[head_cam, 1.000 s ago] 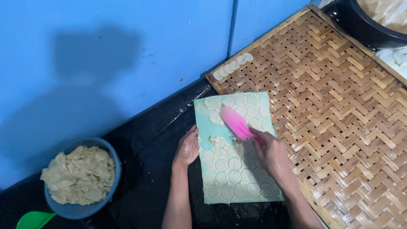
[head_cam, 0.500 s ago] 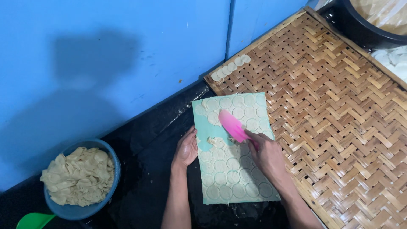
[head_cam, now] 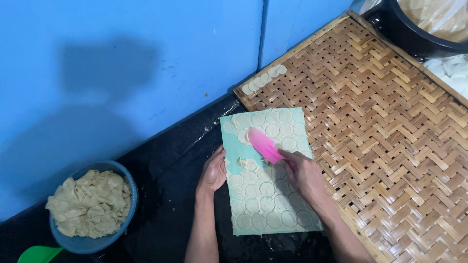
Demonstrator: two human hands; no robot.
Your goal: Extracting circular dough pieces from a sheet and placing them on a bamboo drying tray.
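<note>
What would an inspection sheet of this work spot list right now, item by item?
Surface: black wet-looking floor; woven bamboo mat at right.
Job's things: pale green rectangular board covered with thin round dough discs; pink flat plastic scraper lying on them.
Clutter: blue round bowl heaped with dough scraps; green plastic piece; row of discs on the mat's corner; black pot.
Grippers: left hand rests on the board's edge; right hand grips the scraper.
Cables: nothing seen.
Surroundings: blue wall.
</note>
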